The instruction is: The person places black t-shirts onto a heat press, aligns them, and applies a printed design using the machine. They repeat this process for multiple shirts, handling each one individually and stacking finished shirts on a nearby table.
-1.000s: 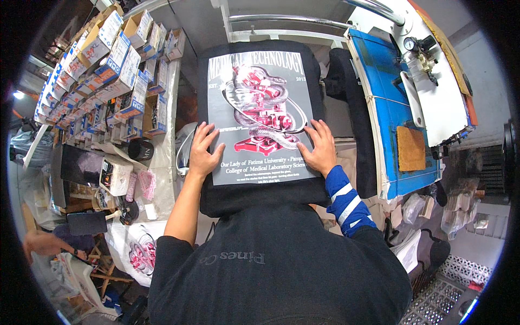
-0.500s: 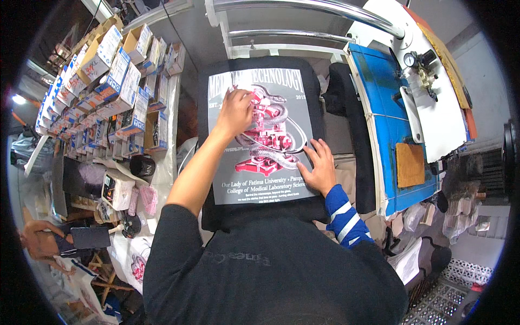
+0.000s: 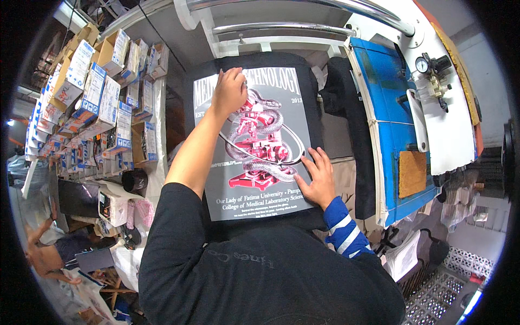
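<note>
A grey transfer sheet (image 3: 216, 179) lies flat on a black shirt (image 3: 254, 60) spread out in front of me. White lettering and a pink microscope with a coiled snake and tubing are printed on it. My left hand (image 3: 230, 92) rests on the sheet's upper left part, covering some lettering, with its fingers bent and their tips partly hidden. My right hand (image 3: 318, 179) lies with spread fingers over the sheet's lower right edge, partly on the black cloth. Neither hand grips anything. A blue sleeve with white bands covers my right wrist.
To the right stands a blue padded press plate (image 3: 390, 135) with an orange-brown patch, beside a white machine part with a pressure gauge (image 3: 422, 65). Metal rails (image 3: 281, 27) cross behind the shirt. Stacked cardboard boxes (image 3: 97, 103) fill the left. Another person (image 3: 51, 249) is at the lower left.
My left hand has slid a little up and left across the sheet, its fingers drawing closer together. My right hand stays at the right edge. The view has shifted slightly.
</note>
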`<action>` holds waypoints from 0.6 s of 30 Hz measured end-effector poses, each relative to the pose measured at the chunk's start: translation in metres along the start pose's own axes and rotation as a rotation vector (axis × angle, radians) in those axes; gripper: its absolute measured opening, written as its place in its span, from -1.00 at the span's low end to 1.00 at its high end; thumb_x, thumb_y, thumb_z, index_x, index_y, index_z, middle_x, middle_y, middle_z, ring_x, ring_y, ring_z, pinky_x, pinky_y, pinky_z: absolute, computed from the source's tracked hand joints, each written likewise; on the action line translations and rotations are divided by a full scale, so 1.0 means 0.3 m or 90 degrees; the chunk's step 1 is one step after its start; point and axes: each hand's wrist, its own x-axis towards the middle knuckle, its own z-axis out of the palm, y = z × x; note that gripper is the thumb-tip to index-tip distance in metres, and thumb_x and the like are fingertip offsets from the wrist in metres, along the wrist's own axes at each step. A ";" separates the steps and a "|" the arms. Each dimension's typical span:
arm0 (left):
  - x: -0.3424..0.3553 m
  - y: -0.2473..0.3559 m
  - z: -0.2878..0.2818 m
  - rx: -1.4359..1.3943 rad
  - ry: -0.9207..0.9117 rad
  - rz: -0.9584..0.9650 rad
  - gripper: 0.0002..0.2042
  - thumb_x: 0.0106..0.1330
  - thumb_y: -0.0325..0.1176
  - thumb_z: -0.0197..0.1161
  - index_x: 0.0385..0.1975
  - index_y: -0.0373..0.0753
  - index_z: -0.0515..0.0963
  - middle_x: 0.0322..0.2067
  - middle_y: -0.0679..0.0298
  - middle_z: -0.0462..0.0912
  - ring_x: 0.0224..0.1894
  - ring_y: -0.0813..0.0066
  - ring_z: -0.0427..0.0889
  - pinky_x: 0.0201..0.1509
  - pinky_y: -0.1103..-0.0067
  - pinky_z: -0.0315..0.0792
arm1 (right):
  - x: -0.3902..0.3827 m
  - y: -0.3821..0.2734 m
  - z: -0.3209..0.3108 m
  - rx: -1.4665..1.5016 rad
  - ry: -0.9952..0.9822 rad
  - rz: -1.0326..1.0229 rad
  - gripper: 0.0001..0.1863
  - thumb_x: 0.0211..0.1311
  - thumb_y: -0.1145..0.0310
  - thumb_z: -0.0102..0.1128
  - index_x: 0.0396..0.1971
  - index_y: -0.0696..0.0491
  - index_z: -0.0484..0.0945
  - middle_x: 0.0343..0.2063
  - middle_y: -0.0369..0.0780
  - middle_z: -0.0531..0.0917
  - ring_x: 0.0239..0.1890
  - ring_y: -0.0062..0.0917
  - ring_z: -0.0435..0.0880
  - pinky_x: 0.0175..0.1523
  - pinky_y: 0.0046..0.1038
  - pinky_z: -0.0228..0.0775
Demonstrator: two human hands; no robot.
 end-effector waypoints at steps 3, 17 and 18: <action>0.005 0.008 -0.008 -0.009 -0.002 -0.004 -0.83 0.19 -0.47 0.24 -0.22 -0.28 0.53 0.15 -0.03 0.57 0.28 -0.03 0.47 0.42 -0.06 0.21 | 0.007 -0.005 -0.007 0.004 -0.004 0.004 -0.45 0.14 0.09 0.39 0.11 0.02 0.61 0.30 -0.10 0.45 0.43 -0.09 0.26 0.42 -0.05 0.15; 0.009 0.004 -0.005 -0.001 0.010 -0.004 -0.81 0.19 -0.43 0.23 -0.20 -0.30 0.55 0.12 -0.03 0.59 0.27 -0.02 0.49 0.42 -0.05 0.22 | 0.013 -0.005 -0.008 0.000 -0.007 0.009 -0.45 0.15 0.08 0.39 0.12 0.03 0.60 0.31 -0.10 0.45 0.44 -0.11 0.26 0.42 -0.07 0.15; 0.009 0.006 -0.006 -0.003 0.009 -0.004 -0.80 0.19 -0.43 0.23 -0.20 -0.30 0.55 0.12 -0.02 0.59 0.27 -0.02 0.49 0.42 -0.05 0.22 | 0.011 -0.004 -0.007 0.002 -0.006 0.009 -0.44 0.15 0.08 0.39 0.12 0.03 0.60 0.31 -0.10 0.45 0.45 -0.12 0.25 0.42 -0.07 0.15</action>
